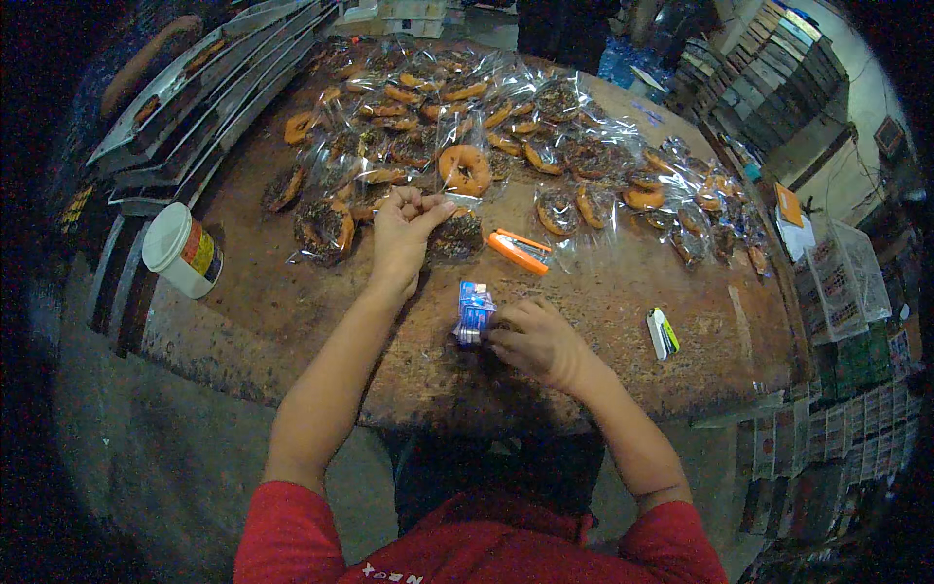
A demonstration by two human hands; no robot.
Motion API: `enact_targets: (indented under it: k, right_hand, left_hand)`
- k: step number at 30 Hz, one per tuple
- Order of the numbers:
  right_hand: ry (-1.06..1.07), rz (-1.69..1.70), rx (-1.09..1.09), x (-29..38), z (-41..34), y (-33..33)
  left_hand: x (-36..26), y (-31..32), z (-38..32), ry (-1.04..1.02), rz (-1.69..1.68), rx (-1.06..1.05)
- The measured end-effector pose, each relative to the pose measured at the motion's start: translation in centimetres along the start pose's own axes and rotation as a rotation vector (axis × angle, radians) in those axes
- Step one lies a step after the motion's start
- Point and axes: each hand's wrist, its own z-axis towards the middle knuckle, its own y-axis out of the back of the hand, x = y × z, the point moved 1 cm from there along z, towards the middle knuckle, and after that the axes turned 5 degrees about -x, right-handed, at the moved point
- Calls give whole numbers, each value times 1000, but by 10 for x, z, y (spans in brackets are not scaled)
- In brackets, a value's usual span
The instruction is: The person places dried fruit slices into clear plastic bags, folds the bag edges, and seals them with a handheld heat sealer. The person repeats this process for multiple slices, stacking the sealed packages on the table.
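My left hand (406, 232) pinches the near edge of a clear plastic bag that holds a plain ring doughnut (465, 171). Just below those fingertips lies a dark-sprinkled doughnut (457, 235), partly covered by the hand. My right hand (538, 340) has its fingers curled at the right side of a small stack of blue and white printed labels (474, 310); whether it grips one is hidden. Between the hands and a little farther off rests an orange stapler (518, 250). A white and lime-green stapler (662, 334) lies to the right of my right hand.
Many bagged doughnuts (558, 210) cover the far part of the worn wooden table (584, 292). At the left stand a white tub (175, 244) and stacked metal trays (211, 102), a person's arm (146, 62) beside them. Clear plastic boxes (846, 270) stand past the right edge.
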Motion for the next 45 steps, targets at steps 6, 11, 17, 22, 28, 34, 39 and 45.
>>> enact_targets:
  k: [6, 11, 17, 22, 28, 34, 39, 45]
  right_hand:
    - [-31, 61, 45, -6, 2, -7]
    - [-76, 184, -33, 4, 16, 20]
    - [-315, 254, -461, -10, 56, 60]
    - [-507, 251, -613, -24, 92, 37]
    - [-351, 319, -540, -31, 90, 16]
    - [-429, 539, -576, -43, 87, -2]
    - [-651, 716, -582, -41, 86, -11]
    - [-526, 472, -573, -46, 87, -10]
  left_hand:
    - [-2, -2, -1, -2, 93, 2]
    - [-1, -2, -3, 39, -4, 70]
    - [-1, -3, -2, 54, 72, 89]
    - [-5, -5, -4, 34, 146, 166]
    - [-3, -6, -7, 57, 56, 190]
    - [5, -4, -7, 65, 128, 172]
    - [10, -3, -3, 62, 105, 174]
    - [14, -3, -6, 97, 181, 152]
